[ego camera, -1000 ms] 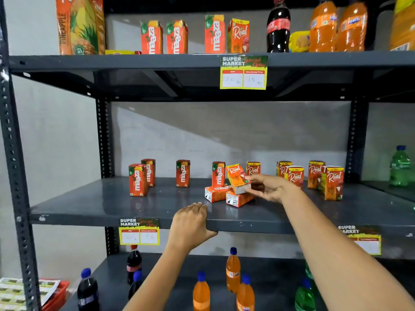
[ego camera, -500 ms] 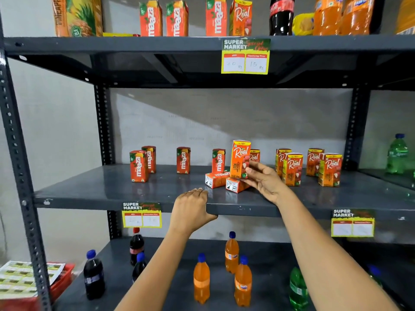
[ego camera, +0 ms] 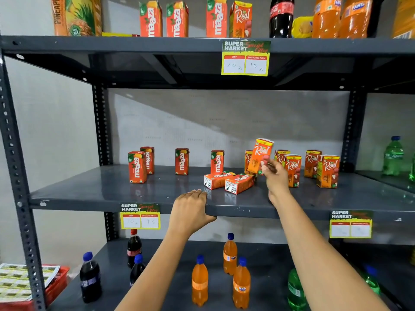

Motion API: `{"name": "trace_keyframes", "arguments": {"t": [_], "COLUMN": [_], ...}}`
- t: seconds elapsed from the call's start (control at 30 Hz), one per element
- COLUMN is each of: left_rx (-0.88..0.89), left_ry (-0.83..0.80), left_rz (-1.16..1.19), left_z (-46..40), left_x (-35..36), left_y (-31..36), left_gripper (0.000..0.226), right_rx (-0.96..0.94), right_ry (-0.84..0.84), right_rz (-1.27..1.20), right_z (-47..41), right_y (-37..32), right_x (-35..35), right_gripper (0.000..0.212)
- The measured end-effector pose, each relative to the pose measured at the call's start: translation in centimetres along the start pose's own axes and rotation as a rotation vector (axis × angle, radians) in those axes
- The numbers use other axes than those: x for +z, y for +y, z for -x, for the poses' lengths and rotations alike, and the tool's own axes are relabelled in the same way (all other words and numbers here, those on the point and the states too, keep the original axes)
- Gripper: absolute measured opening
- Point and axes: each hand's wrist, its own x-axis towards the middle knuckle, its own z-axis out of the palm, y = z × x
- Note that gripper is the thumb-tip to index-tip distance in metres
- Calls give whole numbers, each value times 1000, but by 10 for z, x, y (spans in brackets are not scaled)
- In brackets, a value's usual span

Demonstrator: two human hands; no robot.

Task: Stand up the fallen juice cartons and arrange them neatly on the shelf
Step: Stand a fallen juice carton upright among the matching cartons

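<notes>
My right hand (ego camera: 275, 177) grips an orange Real carton (ego camera: 260, 156) by its lower edge and holds it slightly tilted above the middle shelf (ego camera: 112, 194). Just left of it, two Maaza cartons (ego camera: 216, 180) (ego camera: 239, 182) lie on their sides near the shelf's middle. Upright Maaza cartons (ego camera: 137, 167) stand to the left and upright Real cartons (ego camera: 327, 170) to the right. One Real carton (ego camera: 247, 161) is partly hidden behind the held one. My left hand (ego camera: 190, 209) rests on the shelf's front edge, its fingers curled over the lip.
The top shelf (ego camera: 134, 44) carries larger cartons and soda bottles. Orange Fanta bottles (ego camera: 199, 281), cola bottles (ego camera: 89, 277) and green bottles (ego camera: 296, 290) stand on the bottom shelf. Price tags (ego camera: 140, 215) hang from the shelf edges. A red basket (ego camera: 54, 286) sits at the lower left.
My right hand has picked the Real carton off the two fallen Maaza cartons, turned it upright and carried it right and up. My left hand has stayed on the shelf edge.
</notes>
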Motion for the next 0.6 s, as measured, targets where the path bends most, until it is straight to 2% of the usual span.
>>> {"name": "trace_keyframes", "arguments": {"t": [0.07, 0.13, 0.23, 0.4, 0.5, 0.6], "left_rx": [-3, -2, -1, 0, 3, 3], "left_ry": [-1, 0, 0, -10, -5, -11], "left_rz": [5, 5, 8, 17, 21, 27], "left_z": [0, 0, 0, 1, 0, 0], "left_x": [0, 1, 0, 0, -1, -1], "left_y": [0, 0, 0, 0, -1, -1], "left_gripper": [74, 74, 72, 71, 71, 71], "right_rx": [22, 75, 127, 187, 150, 60], "right_ry": [144, 202, 153, -51, -26, 6], "right_rz": [46, 72, 208, 424, 578, 822], "right_z": [-6, -13, -23, -34, -34, -22], "right_y": [3, 7, 12, 14, 14, 10], "right_x": [-3, -5, -7, -12, -12, -8], "right_gripper": [36, 33, 35, 36, 34, 22]}}
